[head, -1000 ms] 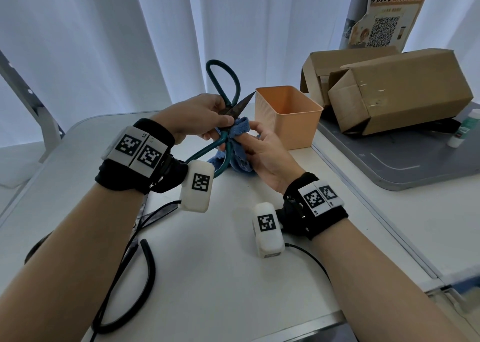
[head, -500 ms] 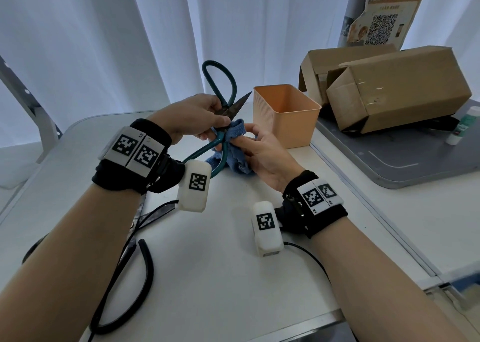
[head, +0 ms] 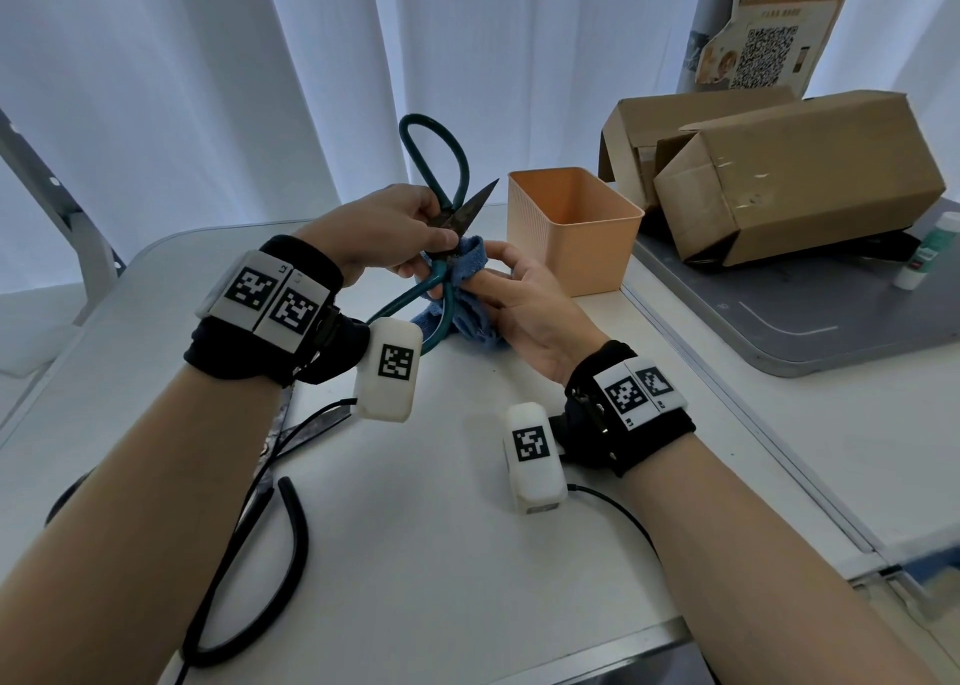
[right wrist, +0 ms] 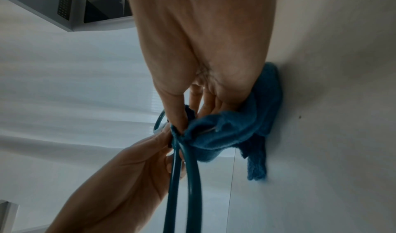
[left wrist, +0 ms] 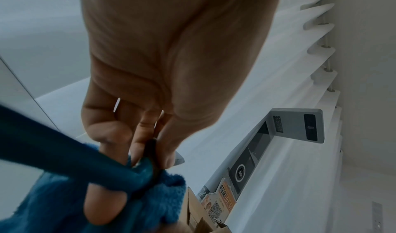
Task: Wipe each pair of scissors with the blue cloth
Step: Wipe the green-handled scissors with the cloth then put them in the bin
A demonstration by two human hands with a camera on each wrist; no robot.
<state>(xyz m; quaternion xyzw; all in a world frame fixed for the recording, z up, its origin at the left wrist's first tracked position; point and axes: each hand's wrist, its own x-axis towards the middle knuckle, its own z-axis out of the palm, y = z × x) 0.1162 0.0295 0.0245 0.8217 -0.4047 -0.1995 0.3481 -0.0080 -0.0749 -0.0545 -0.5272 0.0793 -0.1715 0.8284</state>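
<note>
While scanning outward from the body, met first the black-handled scissors (head: 304, 539), flat on the white table (head: 441, 554) at the near left, partly hidden under the left forearm and touched by neither hand.

Found farther out, held above the table between both hands, the teal-handled scissors (head: 470, 208): spread open, one loop handle standing up, the other slanting down toward the table, one dark blade tip pointing up and to the right. Saw the left hand (head: 384, 232) with thumb and fingers closed together on the metal by the pivot. Saw the right hand (head: 524, 299) with the blue cloth (head: 470, 263) draped over its fingers, thumb and forefinger nipping the cloth round the teal shank just below the pivot, the remaining fingers straighter, the cloth's tail hanging down to the tabletop.

Judged the scissors stiff, all metal and fairly heavy, sharp at tip and edge, loose at the pivot and so apt to swing shut. Reckoned the safest hold at the pivot or on the flats, never across an edge. Judged the cloth soft, limp and grippy, best bunched thick over the fingertips as padding.

Noted beyond the hands an orange plastic tub (head: 571, 237), then two cardboard boxes (head: 795, 175) farther right.
</note>
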